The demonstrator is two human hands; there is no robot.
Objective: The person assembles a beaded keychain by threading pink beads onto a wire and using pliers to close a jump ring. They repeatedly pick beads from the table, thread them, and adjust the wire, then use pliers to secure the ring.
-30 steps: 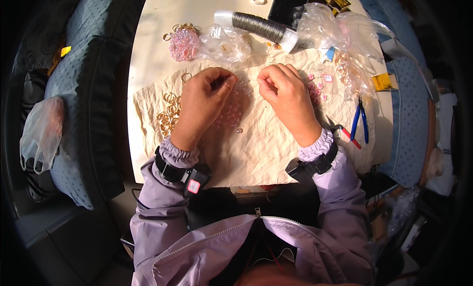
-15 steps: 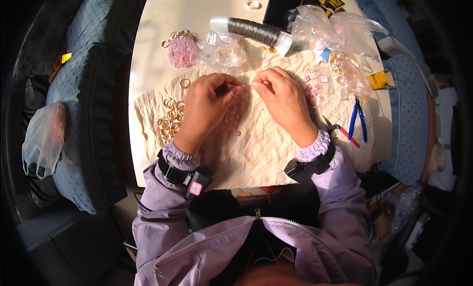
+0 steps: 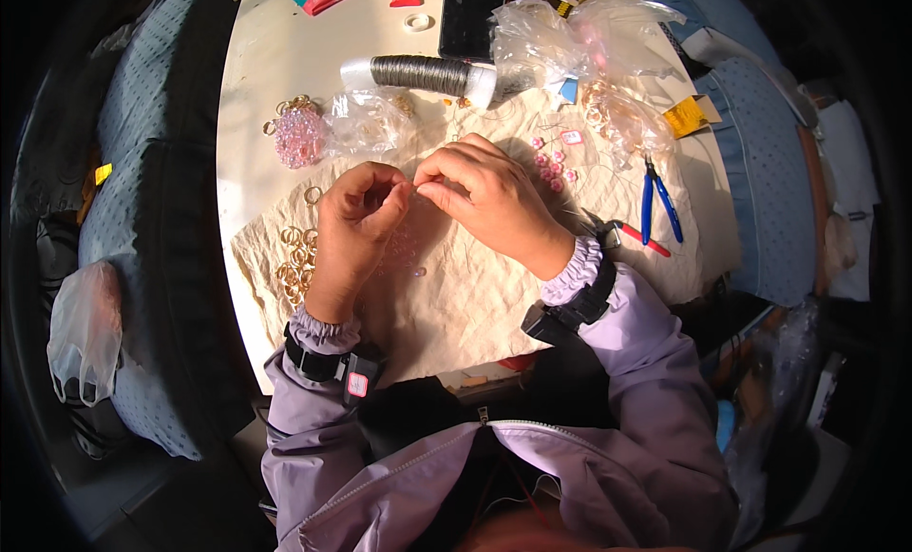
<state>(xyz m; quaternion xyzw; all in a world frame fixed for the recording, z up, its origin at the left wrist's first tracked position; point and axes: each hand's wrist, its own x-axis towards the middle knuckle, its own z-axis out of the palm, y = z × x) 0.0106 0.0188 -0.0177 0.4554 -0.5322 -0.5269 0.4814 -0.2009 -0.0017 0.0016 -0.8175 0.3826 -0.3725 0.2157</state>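
Observation:
My left hand [image 3: 359, 231] is closed in a pinch over the cream cloth [image 3: 456, 305]. Thumb and fingertips of my right hand [image 3: 489, 199] are pressed together close beside it. Whatever lies between the fingertips is too small to make out. Small clear pink beads [image 3: 399, 250] lie on the cloth by my left hand, partly hidden by it. Left of that hand is a pile of gold rings [image 3: 297, 262], with a single ring [image 3: 313, 196] above it. Pink flower-shaped beads [image 3: 551, 170] lie beyond my right wrist.
Blue-handled pliers [image 3: 658, 206] and a red-handled tool [image 3: 643, 238] lie at the right. Farther back are a pink bead cluster [image 3: 299, 139], a clear bag [image 3: 366, 124], a spool of dark wire [image 3: 418, 74], a black flat device [image 3: 471, 20] and plastic bags [image 3: 541, 39].
The view has shifted, so the table's contents appear farther left. My two hands' fingertips have come closer together, both still pinched.

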